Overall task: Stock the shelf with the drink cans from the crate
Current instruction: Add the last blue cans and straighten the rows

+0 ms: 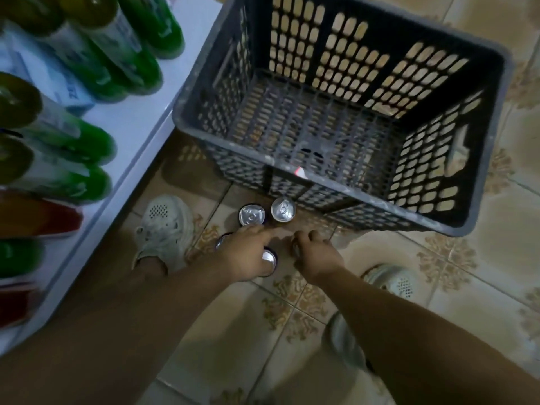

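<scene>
Two bare forearms (163, 311) are reaching down over the patterned tiled floor (482, 258). The left hand (248, 255) is lying across a silver-topped can (268, 258), fingers stretching forward; whether it is grasping or only resting, I cannot tell. The right hand (317, 255) is curling tightly round a mostly hidden can (295, 249). Two more drink cans (252, 215) are standing just beyond, beside the dark crate (365, 191). On the left, a white shelf (131, 121) is carrying green bottles (96, 141).

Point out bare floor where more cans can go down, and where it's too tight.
Free: the tiles between the crate, the right hand and the right shoe; also the tiles between both forearms. Crowded: the cans packed between the left shoe, crate and left hand.
</scene>
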`<state>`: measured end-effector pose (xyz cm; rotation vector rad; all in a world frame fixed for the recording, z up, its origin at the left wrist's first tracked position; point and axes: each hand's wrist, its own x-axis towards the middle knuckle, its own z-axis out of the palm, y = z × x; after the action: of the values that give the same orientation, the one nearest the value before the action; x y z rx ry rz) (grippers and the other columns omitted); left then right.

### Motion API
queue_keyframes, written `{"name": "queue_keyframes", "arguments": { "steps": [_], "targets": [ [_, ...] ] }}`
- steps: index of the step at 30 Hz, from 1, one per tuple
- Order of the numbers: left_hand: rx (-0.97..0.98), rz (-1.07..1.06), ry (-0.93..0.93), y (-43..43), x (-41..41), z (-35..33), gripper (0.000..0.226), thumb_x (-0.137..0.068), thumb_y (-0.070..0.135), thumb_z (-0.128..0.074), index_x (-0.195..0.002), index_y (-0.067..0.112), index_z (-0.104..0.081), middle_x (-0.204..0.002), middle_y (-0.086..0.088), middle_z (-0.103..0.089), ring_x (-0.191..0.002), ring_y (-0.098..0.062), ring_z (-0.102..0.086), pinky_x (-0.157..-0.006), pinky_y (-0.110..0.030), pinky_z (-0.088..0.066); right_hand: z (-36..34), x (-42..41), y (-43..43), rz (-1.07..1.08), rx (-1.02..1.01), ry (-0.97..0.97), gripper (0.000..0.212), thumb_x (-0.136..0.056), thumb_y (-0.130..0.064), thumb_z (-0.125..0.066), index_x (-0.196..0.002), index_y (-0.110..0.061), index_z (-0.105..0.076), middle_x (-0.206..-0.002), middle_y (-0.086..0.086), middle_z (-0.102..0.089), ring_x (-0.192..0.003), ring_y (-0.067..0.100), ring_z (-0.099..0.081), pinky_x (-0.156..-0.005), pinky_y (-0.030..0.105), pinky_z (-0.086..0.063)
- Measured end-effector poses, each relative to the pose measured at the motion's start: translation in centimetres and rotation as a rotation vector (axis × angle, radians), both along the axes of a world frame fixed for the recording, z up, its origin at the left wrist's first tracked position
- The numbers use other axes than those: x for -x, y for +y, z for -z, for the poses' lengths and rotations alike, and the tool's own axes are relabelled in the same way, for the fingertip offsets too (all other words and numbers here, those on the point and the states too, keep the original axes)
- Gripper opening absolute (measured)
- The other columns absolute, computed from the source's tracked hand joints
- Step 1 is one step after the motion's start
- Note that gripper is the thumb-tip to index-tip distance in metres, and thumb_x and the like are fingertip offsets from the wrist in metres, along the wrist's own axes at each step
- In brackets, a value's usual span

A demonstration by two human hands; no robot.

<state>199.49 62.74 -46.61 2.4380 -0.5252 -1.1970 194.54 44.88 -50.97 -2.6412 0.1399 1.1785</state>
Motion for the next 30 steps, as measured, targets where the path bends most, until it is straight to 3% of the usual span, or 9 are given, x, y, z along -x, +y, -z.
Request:
{"name": "queue_keyframes", "arguments": {
  "steps": [5, 9, 12, 14, 17, 19, 22, 25, 30],
  "targets": [
    [0.033, -0.029, 0.071, 0.2, 0.4, -3.3, 0.085, -0.059, 0.052, -0.054, -0.140, 0.034, -0.038, -0.136, 0.002, -0.048, -0.127, -0.022, -0.044, -0.101, -0.041, -0.042, -7.6, -0.1, 0.0, 0.124, -0.089, -0.173, 0.064, -0.085, -0.047, -0.059, -0.141, -0.023, -0.036, -0.136, 0.009, -0.049, -0.119, 0.033, -0.051, -0.091, 0.036, -0.044],
    [0.190, -0.160, 0.064, -0.1, 0.8, -11.2, 0.078, -0.066, 0.034, -0.071, -0.137, 0.027, -0.042, -0.127, 0.002, -0.053, -0.115, -0.018, -0.052, -0.092, -0.030, -0.045, -18.0, -0.3, 0.7, 0.240, -0.226, -0.371, 0.067, -0.086, -0.051, -0.056, -0.145, -0.023, -0.039, -0.140, 0.003, -0.049, -0.125, 0.024, -0.047, -0.097, 0.032, -0.039],
    [0.324, -0.306, 0.038, 0.7, 0.9, -17.8, 0.081, -0.057, 0.041, -0.076, -0.131, 0.036, -0.043, -0.120, 0.007, -0.060, -0.108, -0.014, -0.060, -0.092, -0.037, -0.051, -25.9, -1.1, 1.9, 0.296, -0.343, -0.519, 0.060, -0.091, -0.040, -0.057, -0.145, -0.021, -0.040, -0.139, 0.003, -0.050, -0.125, 0.020, -0.046, -0.097, 0.029, -0.036],
    [0.421, -0.412, -0.010, 1.7, 0.8, -22.5, 0.075, -0.063, 0.029, -0.083, -0.127, 0.035, -0.045, -0.112, 0.012, -0.062, -0.105, -0.007, -0.062, -0.093, -0.027, -0.051, -30.9, -1.8, 3.0, 0.356, -0.444, -0.615, 0.056, -0.091, -0.036, -0.058, -0.143, -0.023, -0.044, -0.138, 0.001, -0.051, -0.125, 0.018, -0.048, -0.103, 0.033, -0.040],
    [0.563, -0.513, -0.128, 3.9, 0.8, -30.5, 0.080, -0.069, 0.012, -0.082, -0.134, 0.028, -0.039, -0.115, 0.011, -0.058, -0.109, -0.010, -0.059, -0.092, -0.021, -0.049, -38.6, -2.4, 5.2, 0.482, -0.662, -0.708, 0.060, -0.079, -0.044, -0.057, -0.136, -0.028, -0.049, -0.127, -0.008, -0.054, -0.117, 0.015, -0.053, -0.099, 0.041, -0.048],
    [0.598, -0.540, -0.249, 5.4, 1.1, -35.7, 0.084, -0.072, 0.011, -0.080, -0.140, 0.023, -0.034, -0.116, 0.008, -0.054, -0.110, -0.011, -0.057, -0.084, -0.012, -0.045, -43.3, -2.6, 7.0, 0.567, -0.786, -0.780, 0.055, -0.078, -0.042, -0.065, -0.130, -0.030, -0.053, -0.118, -0.008, -0.055, -0.109, 0.014, -0.056, -0.091, 0.037, -0.052],
    [0.650, -0.584, -0.391, 7.8, 2.5, -42.4, 0.084, -0.073, 0.010, -0.080, -0.141, 0.023, -0.032, -0.115, 0.009, -0.054, -0.102, -0.006, -0.058, -0.078, -0.011, -0.044, -49.7, -2.4, 9.9, 0.607, -0.953, -0.878, 0.035, -0.085, -0.036, -0.069, -0.117, -0.032, -0.054, -0.117, -0.001, -0.060, -0.102, 0.015, -0.060, -0.079, 0.031, -0.055],
    [0.698, -0.646, -0.569, 9.8, 5.3, -48.5, 0.076, -0.073, 0.013, -0.080, -0.133, 0.028, -0.036, -0.102, 0.021, -0.052, -0.087, 0.006, -0.054, -0.065, -0.004, -0.043, -55.5, -1.8, 13.1, 0.616, -1.121, -0.905, 0.039, -0.085, -0.038, -0.069, -0.118, -0.023, -0.055, -0.115, 0.002, -0.061, -0.095, 0.012, -0.061, -0.065, 0.022, -0.049],
    [0.757, -0.841, -0.811, 14.6, 9.7, -54.2, 0.058, -0.073, 0.012, -0.080, -0.116, 0.030, -0.045, -0.096, 0.019, -0.059, -0.088, -0.002, -0.060, -0.073, -0.012, -0.047, -62.0, 0.6, 19.2, 0.401, -1.210, -0.867, 0.068, -0.078, -0.052, -0.071, -0.135, -0.021, -0.050, -0.119, 0.000, -0.060, -0.103, 0.018, -0.062, -0.086, 0.039, -0.055]
  ]
}}
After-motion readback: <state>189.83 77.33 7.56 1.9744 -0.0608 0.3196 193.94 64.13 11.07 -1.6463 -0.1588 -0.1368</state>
